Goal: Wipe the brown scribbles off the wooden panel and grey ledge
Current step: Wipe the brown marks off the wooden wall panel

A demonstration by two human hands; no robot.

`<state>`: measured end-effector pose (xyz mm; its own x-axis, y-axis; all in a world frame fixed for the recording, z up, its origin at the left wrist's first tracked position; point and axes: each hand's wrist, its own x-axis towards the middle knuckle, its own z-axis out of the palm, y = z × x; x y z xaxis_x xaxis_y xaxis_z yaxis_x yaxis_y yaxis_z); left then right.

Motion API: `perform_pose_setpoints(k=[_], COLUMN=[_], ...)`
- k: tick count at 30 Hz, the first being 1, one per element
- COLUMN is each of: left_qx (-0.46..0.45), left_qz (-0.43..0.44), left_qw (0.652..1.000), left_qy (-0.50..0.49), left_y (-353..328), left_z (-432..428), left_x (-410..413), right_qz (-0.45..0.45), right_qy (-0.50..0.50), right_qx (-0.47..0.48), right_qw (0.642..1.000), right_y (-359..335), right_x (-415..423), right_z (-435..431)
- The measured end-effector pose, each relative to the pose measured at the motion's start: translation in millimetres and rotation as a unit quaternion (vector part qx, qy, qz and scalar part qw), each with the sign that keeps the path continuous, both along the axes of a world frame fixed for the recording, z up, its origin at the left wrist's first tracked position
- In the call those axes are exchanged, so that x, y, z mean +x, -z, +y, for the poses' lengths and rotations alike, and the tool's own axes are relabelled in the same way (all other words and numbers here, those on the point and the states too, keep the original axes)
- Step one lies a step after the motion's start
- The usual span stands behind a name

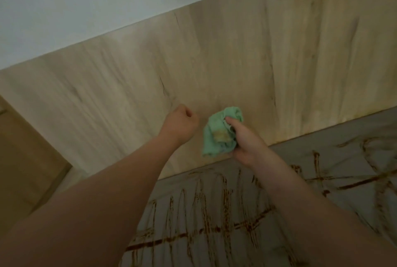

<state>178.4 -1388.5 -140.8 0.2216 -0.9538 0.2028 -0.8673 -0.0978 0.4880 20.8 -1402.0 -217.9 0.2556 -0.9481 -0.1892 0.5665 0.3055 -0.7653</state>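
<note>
The brown scribbles point(214, 230) cover the grey ledge point(300, 155), which lies directly below the wooden panel point(236, 62) and meets its lower edge. On the panel itself no brown marks show, only the dark lines of the wood grain. In front of the lower part of the panel the right hand point(247, 142) grips a crumpled green cloth point(209, 145); its fingers are curled round the bundle, and the cloth carries a yellowish-brown stain. Just beside the cloth, also before the panel, the left hand point(180, 125) is closed into a fist and seems to hold nothing. Whether either touches the panel cannot be told. Above the panel is a white wall point(86, 8).

The panel part seems finished and the ledge is not yet wiped. The next move probably calls for lowering the cloth onto the ledge, with a clean side turned down, and rubbing with firm pressure.
</note>
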Motion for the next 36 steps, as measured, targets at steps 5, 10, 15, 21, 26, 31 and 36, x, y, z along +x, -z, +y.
perform_pose_setpoints(k=[5,10,15,21,26,31,36], left_qx=[-0.061,-0.235,-0.316,-0.341,-0.369,-0.396,-0.421], left_qz=[-0.199,-0.331,-0.466,-0.553,-0.556,-0.553,-0.532], left_qw=[0.977,0.902,0.801,0.739,0.724,0.711,0.709], left_qy=[0.055,0.147,0.203,0.177,0.174,0.179,0.192], left_y=[-5.6,5.0,18.5,21.1,31.8,29.5,38.3], left_z=[-17.4,-39.0,-66.3,-103.3,-116.9,-122.6,-124.1], left_x=[29.1,48.6,73.6,108.0,110.2,113.5,119.5], right_qz=[0.254,0.556,0.574,0.605,0.491,0.317,0.313], right_qy=[0.331,0.364,0.306,0.276,0.417,0.417,0.268], right_qx=[-0.25,-0.405,-0.382,-0.448,-0.244,-0.055,-0.042], right_qw=[0.874,0.628,0.657,0.597,0.725,0.85,0.91], right_y=[-48.6,-42.3,69.0,121.9,82.5,61.2,90.6], right_x=[-14.1,27.7,106.7,104.3,40.2,97.3,211.7], right_z=[-62.1,-120.4,-84.8,-90.0,-131.0,-117.4,-46.9])
